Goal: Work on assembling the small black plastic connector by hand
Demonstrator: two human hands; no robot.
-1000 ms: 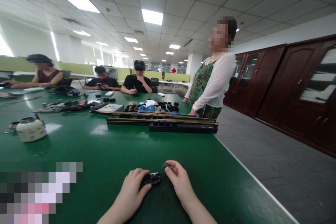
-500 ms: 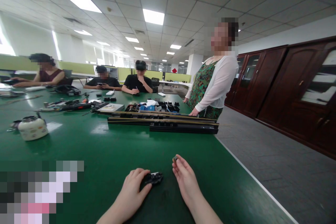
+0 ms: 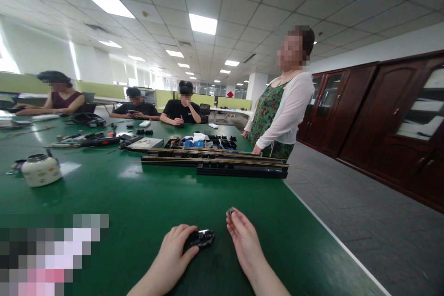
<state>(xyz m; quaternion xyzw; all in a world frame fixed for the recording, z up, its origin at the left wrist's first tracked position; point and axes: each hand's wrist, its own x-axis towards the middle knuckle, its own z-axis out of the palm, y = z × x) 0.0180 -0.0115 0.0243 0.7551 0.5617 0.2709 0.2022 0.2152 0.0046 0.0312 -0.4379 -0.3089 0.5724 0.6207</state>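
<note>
On the green table [image 3: 138, 203] the left hand [image 3: 176, 249] lies curled, its fingers pressed together on a black part [image 3: 200, 238] at their tips. The right hand [image 3: 244, 240] pinches a small metal piece [image 3: 229, 212] at its fingertips. The piece is apart from the black part, so I think they are not yet joined.

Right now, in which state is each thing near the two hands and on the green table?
left hand: gripping the black part
black part: lying on the table, held
right hand: pinching the small piece
small piece: between the fingertips
white jar: upright
black rails: lying flat
cabinet doors: shut
</note>
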